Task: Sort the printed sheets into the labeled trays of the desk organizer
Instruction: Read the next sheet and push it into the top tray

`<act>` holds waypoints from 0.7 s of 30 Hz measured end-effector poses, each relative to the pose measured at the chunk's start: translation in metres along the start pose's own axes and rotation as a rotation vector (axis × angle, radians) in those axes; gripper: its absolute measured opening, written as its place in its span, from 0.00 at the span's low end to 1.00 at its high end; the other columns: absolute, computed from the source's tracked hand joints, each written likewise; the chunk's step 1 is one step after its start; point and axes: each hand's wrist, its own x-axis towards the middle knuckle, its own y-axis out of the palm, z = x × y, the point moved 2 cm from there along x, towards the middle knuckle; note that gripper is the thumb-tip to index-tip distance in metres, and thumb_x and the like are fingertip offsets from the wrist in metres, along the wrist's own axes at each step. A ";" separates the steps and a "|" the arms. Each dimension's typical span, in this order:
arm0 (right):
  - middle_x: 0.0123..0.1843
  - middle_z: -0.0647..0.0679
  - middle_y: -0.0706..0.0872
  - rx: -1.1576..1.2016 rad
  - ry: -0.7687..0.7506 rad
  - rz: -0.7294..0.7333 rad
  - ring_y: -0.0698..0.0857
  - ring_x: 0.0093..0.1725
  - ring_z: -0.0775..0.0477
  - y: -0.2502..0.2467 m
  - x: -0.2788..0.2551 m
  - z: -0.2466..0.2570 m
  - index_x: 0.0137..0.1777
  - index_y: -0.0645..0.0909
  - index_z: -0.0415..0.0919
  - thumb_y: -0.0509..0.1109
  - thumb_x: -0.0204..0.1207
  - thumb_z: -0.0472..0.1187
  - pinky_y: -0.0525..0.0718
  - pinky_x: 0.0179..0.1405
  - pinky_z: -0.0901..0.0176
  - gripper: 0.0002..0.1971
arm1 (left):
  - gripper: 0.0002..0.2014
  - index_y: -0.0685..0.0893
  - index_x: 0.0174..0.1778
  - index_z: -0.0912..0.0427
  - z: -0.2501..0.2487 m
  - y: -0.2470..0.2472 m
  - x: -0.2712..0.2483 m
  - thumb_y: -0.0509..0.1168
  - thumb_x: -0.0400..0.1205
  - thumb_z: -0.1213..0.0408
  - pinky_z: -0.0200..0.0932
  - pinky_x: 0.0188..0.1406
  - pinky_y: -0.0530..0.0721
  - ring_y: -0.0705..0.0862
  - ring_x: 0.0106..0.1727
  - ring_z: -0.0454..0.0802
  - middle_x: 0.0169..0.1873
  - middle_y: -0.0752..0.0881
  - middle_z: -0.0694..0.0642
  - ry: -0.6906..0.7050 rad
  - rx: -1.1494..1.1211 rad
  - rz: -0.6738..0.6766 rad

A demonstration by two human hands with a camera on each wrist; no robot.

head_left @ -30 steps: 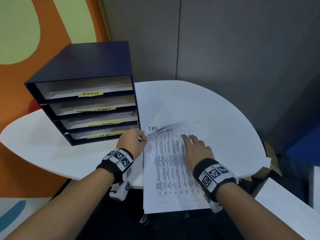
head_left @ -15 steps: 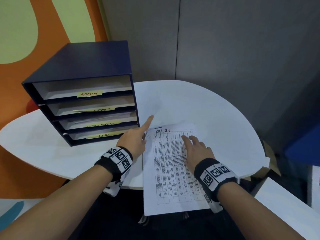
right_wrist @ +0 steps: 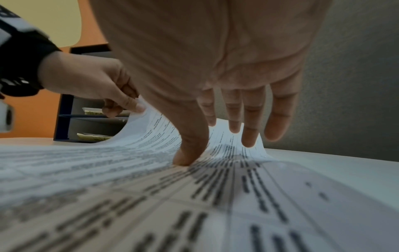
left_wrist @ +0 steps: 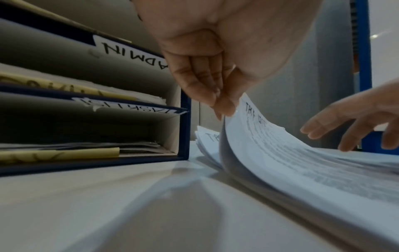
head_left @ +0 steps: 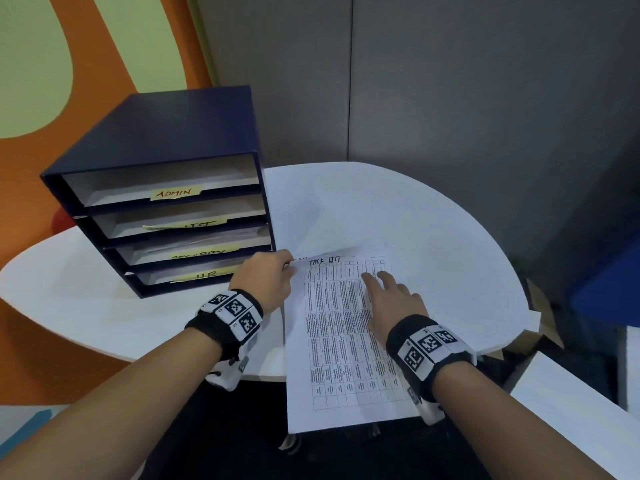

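Note:
A stack of printed sheets (head_left: 343, 344) with tables lies on the white table, hanging over its near edge. The top sheet (left_wrist: 270, 136) is headed "TASK LIST". My left hand (head_left: 273, 275) pinches its top-left corner (right_wrist: 142, 109) and lifts it off the sheets below. My right hand (head_left: 391, 299) lies flat on the stack with straight fingers; its thumb (right_wrist: 190, 153) presses the paper down. The dark blue desk organizer (head_left: 166, 161) stands at the left. Its trays carry yellow labels; the ADMIN label (head_left: 175, 193) marks the top tray, and TASK LIST (left_wrist: 129, 107) the one under it.
The round white table (head_left: 433, 244) stands in a corner of grey partition walls (head_left: 467, 98). An orange and green wall (head_left: 69, 64) is at the left. A second white surface (head_left: 581, 420) sits at the lower right. Papers lie in the lower trays (left_wrist: 86, 148).
Half a second ago my left index finger pointed away from the stack; now the left hand pinches the top sheet's corner and raises it. The right hand has stayed on the sheets.

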 end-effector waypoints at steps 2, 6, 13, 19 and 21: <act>0.85 0.42 0.54 0.011 -0.006 -0.005 0.69 0.76 0.39 -0.001 -0.001 0.001 0.84 0.48 0.48 0.73 0.71 0.37 0.73 0.69 0.43 0.47 | 0.16 0.83 0.44 0.54 0.000 -0.002 0.001 0.57 0.88 0.49 0.47 0.36 0.84 0.86 0.38 0.59 0.33 0.86 0.55 -0.015 0.000 -0.020; 0.86 0.40 0.44 0.045 -0.032 -0.083 0.63 0.79 0.37 -0.007 -0.006 0.006 0.84 0.35 0.46 0.71 0.72 0.33 0.73 0.69 0.42 0.53 | 0.17 0.85 0.44 0.53 -0.002 -0.007 0.000 0.60 0.86 0.44 0.46 0.37 0.84 0.85 0.37 0.56 0.32 0.85 0.52 0.046 -0.022 -0.050; 0.82 0.48 0.23 -0.037 -0.283 -0.227 0.34 0.84 0.39 -0.015 -0.008 0.019 0.78 0.19 0.54 0.45 0.62 0.22 0.57 0.78 0.41 0.51 | 0.15 0.87 0.43 0.47 -0.015 -0.014 -0.006 0.65 0.81 0.40 0.42 0.37 0.77 0.81 0.36 0.45 0.33 0.87 0.43 0.294 -0.005 0.039; 0.87 0.46 0.42 -0.116 -0.425 -0.263 0.46 0.85 0.39 -0.011 -0.009 0.021 0.82 0.36 0.50 0.64 0.67 0.24 0.62 0.75 0.42 0.51 | 0.12 0.87 0.42 0.45 -0.012 -0.017 -0.006 0.68 0.80 0.42 0.42 0.35 0.76 0.79 0.35 0.42 0.31 0.83 0.41 0.323 -0.053 0.096; 0.82 0.44 0.66 -0.087 -0.447 -0.303 0.66 0.81 0.41 -0.008 -0.008 0.019 0.78 0.59 0.48 0.81 0.59 0.32 0.75 0.66 0.44 0.48 | 0.11 0.87 0.41 0.45 -0.008 -0.016 -0.006 0.68 0.80 0.43 0.42 0.34 0.77 0.79 0.34 0.41 0.29 0.83 0.39 0.293 -0.113 0.099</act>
